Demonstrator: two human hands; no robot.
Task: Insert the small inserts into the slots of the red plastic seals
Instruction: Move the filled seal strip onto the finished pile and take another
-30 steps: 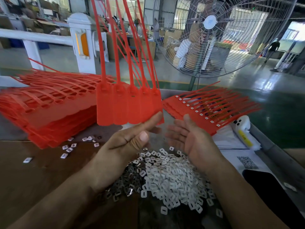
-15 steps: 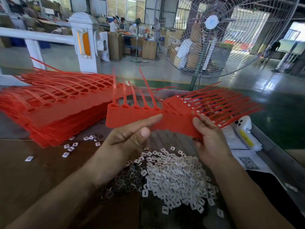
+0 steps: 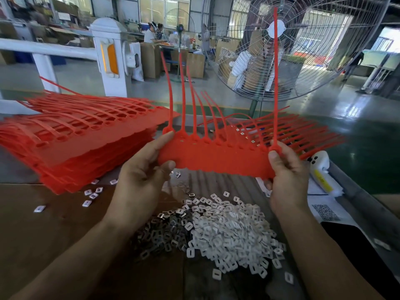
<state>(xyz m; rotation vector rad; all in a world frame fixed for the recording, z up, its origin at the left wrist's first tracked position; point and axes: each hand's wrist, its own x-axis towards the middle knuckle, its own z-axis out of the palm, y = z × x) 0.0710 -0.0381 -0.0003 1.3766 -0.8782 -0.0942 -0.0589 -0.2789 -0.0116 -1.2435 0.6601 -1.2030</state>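
The left hand [image 3: 142, 178] and right hand [image 3: 285, 169] each pinch an end of a strip of red seals [image 3: 216, 158], held level above the surface, long axis left to right, tails pointing up. The pile of inserts [image 3: 227, 232] lies directly below, about equally near both hands. The strip's slots are mostly too blurred to make out.

Strip of red seals [image 3: 216, 158] now spread flat and gripped at both ends: left hand [image 3: 140, 180] kept on left end, right hand [image 3: 287, 178] moved onto right end. Tails, tipped forward 0.5 s ago, are raised upright again.
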